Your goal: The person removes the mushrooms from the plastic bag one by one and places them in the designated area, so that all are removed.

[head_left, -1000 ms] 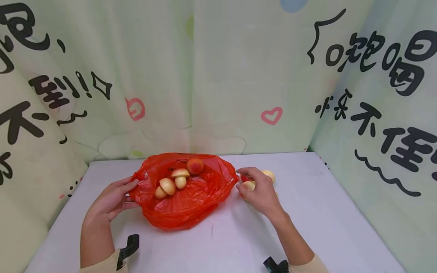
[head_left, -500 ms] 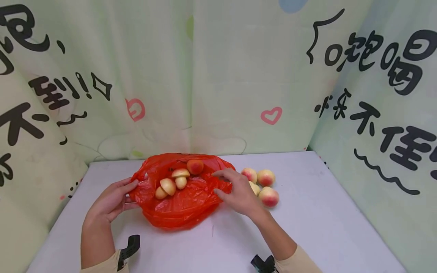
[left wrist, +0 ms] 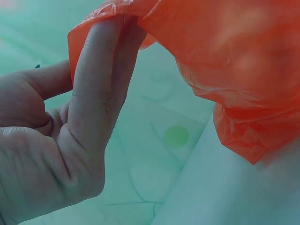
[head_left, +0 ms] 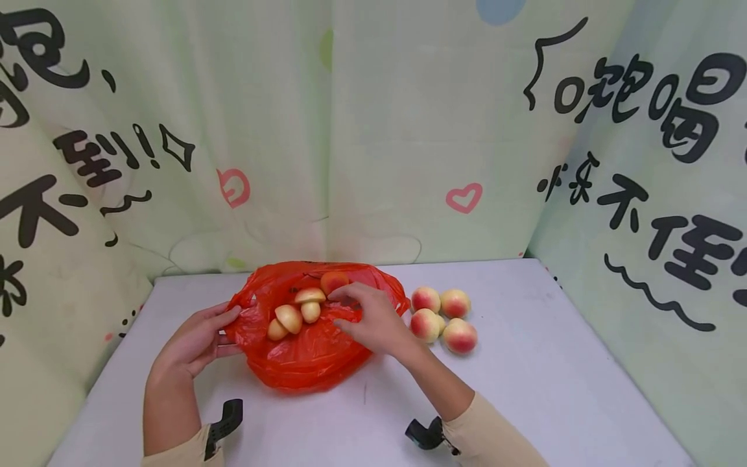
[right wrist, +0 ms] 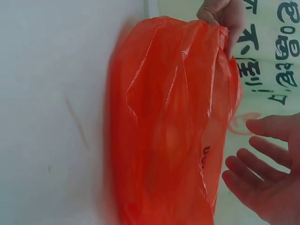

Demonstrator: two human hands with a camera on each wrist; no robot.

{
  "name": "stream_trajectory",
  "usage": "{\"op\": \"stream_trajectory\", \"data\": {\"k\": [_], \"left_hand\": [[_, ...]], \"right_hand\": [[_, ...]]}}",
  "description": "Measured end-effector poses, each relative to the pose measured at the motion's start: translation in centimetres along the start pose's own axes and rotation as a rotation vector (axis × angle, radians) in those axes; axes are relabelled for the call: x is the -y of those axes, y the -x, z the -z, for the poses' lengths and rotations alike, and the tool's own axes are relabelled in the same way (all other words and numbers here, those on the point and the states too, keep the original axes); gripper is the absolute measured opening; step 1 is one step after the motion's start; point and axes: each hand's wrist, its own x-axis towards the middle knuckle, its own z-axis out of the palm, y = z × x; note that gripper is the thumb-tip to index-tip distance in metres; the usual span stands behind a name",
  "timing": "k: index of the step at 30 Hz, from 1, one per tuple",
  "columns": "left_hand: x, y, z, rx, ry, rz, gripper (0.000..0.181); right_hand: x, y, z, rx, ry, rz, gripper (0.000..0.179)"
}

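Note:
A red plastic bag [head_left: 309, 370] lies open-mouthed on the table. Inside it show toy-like mushrooms [head_left: 310, 305], pale cream with rounded caps, and a reddish peach [head_left: 334, 283] at the back. My left hand [head_left: 195, 340] holds the bag's left rim between thumb and fingers; in the left wrist view the red film [left wrist: 225, 56] drapes over its fingertips. My right hand [head_left: 373, 318] hovers over the bag's mouth, its fingertips near the upright mushroom and the peach. In the right wrist view its fingers [right wrist: 262, 164] are spread and loosely bent, with nothing between them.
Several pink-and-cream peaches [head_left: 460, 336] sit in a cluster on the white table [head_left: 554, 389], just right of the bag. A pale green printed curtain [head_left: 397, 130] hangs close behind the table and along both sides.
My right hand has moved left, from beside the peaches and the bag's right edge to over the bag's mouth, uncovering the peaches. My left hand keeps its hold on the rim.

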Motion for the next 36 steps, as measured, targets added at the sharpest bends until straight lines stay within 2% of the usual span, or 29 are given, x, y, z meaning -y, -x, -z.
{"op": "stream_trajectory", "data": {"k": [5, 15, 25, 36], "left_hand": [[-0.2, -0.1, -0.1, -0.002, 0.003, 0.001, 0.071], [-0.4, 0.0, -0.2, -0.001, 0.001, -0.007, 0.071], [-0.3, 0.1, -0.3, -0.004, -0.003, 0.0, 0.069], [-0.2, 0.1, -0.3, -0.003, 0.002, 0.006, 0.071]], "right_hand": [[0.4, -1.4, -0.6, 0.041, -0.023, 0.013, 0.038], [1.1, -3.0, -1.6, 0.094, -0.039, 0.042, 0.038], [1.8, -4.6, -3.2, 0.181, 0.037, 0.033, 0.036], [2.0, -6.0, -4.4, 0.245, 0.066, 0.015, 0.04]]}}
